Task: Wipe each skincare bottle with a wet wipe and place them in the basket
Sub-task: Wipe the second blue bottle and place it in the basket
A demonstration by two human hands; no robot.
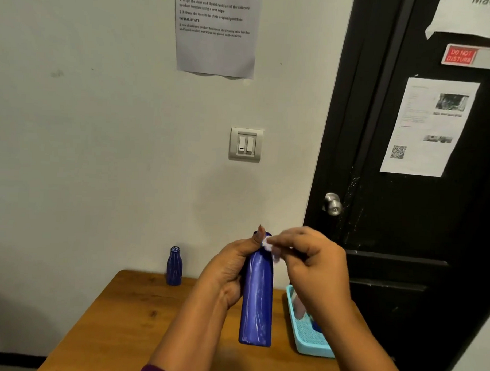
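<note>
My left hand (229, 271) grips a tall blue bottle (256, 305) upright above the table, thumb raised beside its top. My right hand (313, 260) pinches a small white wet wipe (268, 245) against the bottle's neck. A smaller blue bottle (174, 266) stands on the table by the wall, to the left. The light blue basket (305, 345) lies on the table's right side, partly hidden behind my right forearm; something pale and something blue lie in it.
The wooden table (139, 320) stands against a white wall. A black door (418, 191) with a metal knob (333, 204) is at the right. A light switch (246, 144) and a printed sheet (216, 31) hang on the wall.
</note>
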